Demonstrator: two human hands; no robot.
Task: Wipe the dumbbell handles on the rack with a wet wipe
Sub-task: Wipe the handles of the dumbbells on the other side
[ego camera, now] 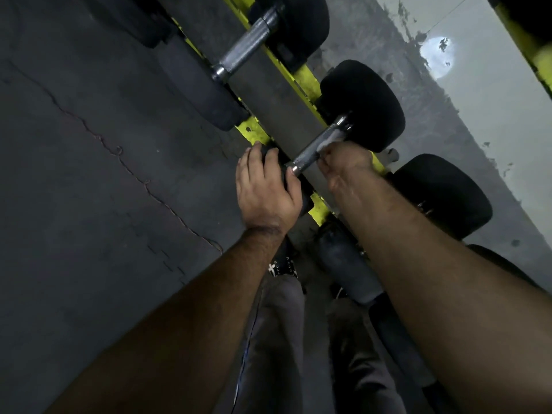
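Note:
A dumbbell with black heads lies across the yellow rack (306, 82), its knurled metal handle (312, 152) in the middle of the view. My right hand (343, 162) is closed around that handle with a white wet wipe (330, 141) pressed against it. My left hand (265, 186) grips the near black head of the same dumbbell. The far head (367, 103) rests on the rack's other rail. Another dumbbell's handle (248, 43) lies higher up on the rack.
More black dumbbell heads (442, 192) sit on the rack to the right and below my arms. Dark cracked floor (89, 174) lies to the left. A pale stained floor or wall (478, 100) spreads behind the rack. My trousers and a shoe (283, 267) show below.

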